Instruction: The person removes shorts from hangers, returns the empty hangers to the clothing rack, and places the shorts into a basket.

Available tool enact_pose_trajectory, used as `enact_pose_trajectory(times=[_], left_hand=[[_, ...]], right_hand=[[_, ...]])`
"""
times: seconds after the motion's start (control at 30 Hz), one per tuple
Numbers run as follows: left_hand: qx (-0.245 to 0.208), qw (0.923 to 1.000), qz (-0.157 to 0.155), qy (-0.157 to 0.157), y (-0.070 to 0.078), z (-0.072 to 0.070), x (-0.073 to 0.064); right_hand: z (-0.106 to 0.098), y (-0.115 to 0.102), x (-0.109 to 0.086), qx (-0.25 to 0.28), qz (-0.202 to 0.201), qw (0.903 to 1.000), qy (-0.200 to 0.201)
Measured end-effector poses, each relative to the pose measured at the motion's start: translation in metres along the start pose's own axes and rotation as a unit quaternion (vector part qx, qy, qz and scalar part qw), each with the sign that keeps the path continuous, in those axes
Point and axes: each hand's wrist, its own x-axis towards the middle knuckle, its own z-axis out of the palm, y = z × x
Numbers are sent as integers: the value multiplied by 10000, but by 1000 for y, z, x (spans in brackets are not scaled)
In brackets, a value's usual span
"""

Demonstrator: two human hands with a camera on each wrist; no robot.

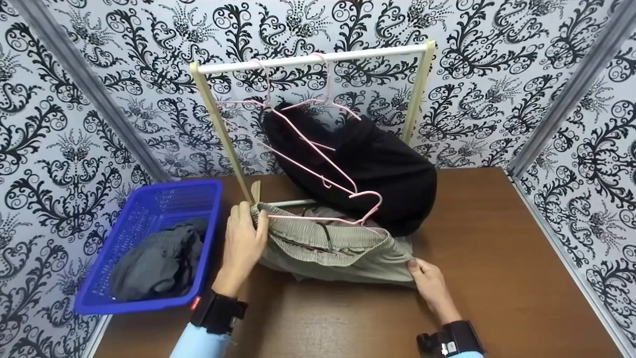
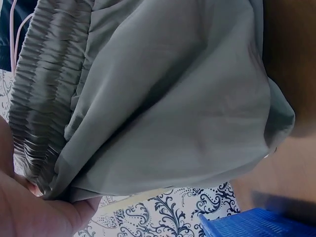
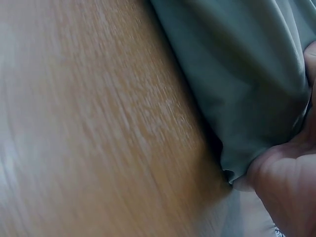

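Note:
Grey-green elastic-waist pants (image 1: 318,271) with a dark drawstring are spread above the brown table, the gathered waistband facing up. My left hand (image 1: 243,238) grips the left end of the waistband; in the left wrist view the thumb and fingers of that hand (image 2: 39,212) pinch the gathered cloth (image 2: 44,94). With the fingers of my right hand (image 1: 431,286) I pinch the cloth at the right side, below the waistband. A pink hanger (image 1: 318,219) sits at the waistband opening, its hook standing above the cloth. Its lower part is hidden inside the pants.
Behind the pants, a rack with a white rod (image 1: 308,60) carries pink hangers (image 1: 310,141) and a black garment (image 1: 397,174). At the left, a blue basket (image 1: 211,238) holds dark grey clothing (image 1: 154,263). Patterned walls enclose the brown table (image 1: 502,278).

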Motion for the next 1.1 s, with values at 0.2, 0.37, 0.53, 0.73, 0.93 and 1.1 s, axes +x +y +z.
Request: enact_pose_trajectory(times=[0.2, 0.37, 0.53, 0.73, 0.93, 1.1], left_hand=[[-111, 9998, 25, 131, -1, 0, 2], [-193, 9998, -58, 90, -3, 0, 6], [-342, 9989, -300, -61, -8, -1, 11], [-520, 9973, -481, -185, -12, -2, 13], [-697, 9953, -650, -154, -15, -3, 15], [-866, 9912, -973, -255, -20, -5, 16]], right_hand=[[-1, 0, 0, -43, -21, 10000, -28], [-2, 0, -1, -53, 17, 10000, -11], [-1, 1, -1, 15, -55, 10000, -19], [0, 4, -1, 29, -86, 10000, -14], [-1, 1, -2, -44, -96, 9999, -1], [-1, -1, -2, 116, 17, 9999, -70]])
